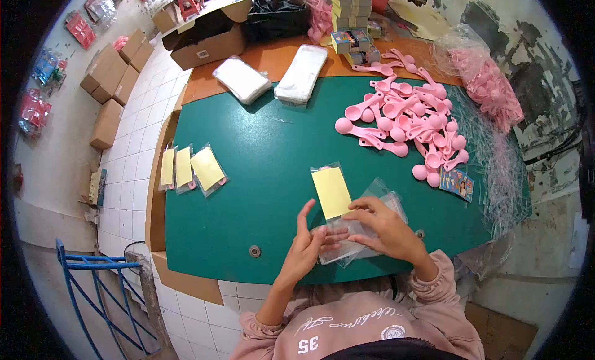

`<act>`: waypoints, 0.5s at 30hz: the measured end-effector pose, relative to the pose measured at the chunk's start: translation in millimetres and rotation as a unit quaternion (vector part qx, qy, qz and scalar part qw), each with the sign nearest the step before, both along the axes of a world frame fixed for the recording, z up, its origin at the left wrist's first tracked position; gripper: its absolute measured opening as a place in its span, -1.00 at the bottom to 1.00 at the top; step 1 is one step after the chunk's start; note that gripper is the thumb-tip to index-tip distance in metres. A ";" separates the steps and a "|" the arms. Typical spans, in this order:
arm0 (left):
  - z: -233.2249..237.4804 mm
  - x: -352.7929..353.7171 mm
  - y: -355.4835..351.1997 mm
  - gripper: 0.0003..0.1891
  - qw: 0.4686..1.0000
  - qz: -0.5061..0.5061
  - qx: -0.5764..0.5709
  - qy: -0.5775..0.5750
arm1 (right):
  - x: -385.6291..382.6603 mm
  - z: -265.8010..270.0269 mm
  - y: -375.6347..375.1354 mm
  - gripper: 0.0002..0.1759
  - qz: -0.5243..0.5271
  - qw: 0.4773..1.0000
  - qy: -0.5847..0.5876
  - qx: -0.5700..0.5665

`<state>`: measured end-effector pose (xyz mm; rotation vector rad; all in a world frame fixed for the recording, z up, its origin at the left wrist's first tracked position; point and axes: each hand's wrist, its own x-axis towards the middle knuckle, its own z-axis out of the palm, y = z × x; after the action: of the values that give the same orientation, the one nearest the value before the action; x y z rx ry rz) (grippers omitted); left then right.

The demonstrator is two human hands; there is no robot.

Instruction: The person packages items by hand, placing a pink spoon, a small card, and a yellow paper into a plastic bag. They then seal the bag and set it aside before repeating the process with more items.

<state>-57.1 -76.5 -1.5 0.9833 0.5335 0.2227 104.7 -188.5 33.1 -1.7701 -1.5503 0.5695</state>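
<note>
A clear plastic bag with a yellow card (333,191) inside lies on the green table in front of me. Something pink shows at its top edge. My left hand (308,243) is just below and left of it, thumb raised and fingers spread over clear plastic. On the other side, my right hand (389,228) has its fingertips at the bag's lower right corner, thumb apart from the fingers. Neither hand visibly grips anything. Under and beside my hands is a loose pile of clear plastic bags (394,205), partly hidden by my right hand.
Three packets with yellow cards (207,166) lie at the left. Many pink measuring spoons (403,115) are heaped at the right near printed cards (457,183). Two stacks of white bags (302,74), a cardboard box (207,47) and bundled cards (350,19) stand at the back.
</note>
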 end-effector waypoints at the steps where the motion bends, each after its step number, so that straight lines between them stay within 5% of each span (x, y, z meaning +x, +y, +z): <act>1: -0.6 -2.6 -1.0 -0.46 0.999 -0.029 0.021 0.009 | -3.2 -2.1 -2.0 -0.60 0.012 1.000 0.007 0.002; 15: 4.5 -21.9 -19.2 -0.38 0.998 0.017 -0.047 0.029 | -33.4 -7.5 -6.0 -0.71 0.093 0.994 -0.056 0.001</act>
<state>-79.0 -95.8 3.0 0.8924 0.6085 0.1990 71.3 -194.6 25.6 -1.6908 -1.8060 0.5661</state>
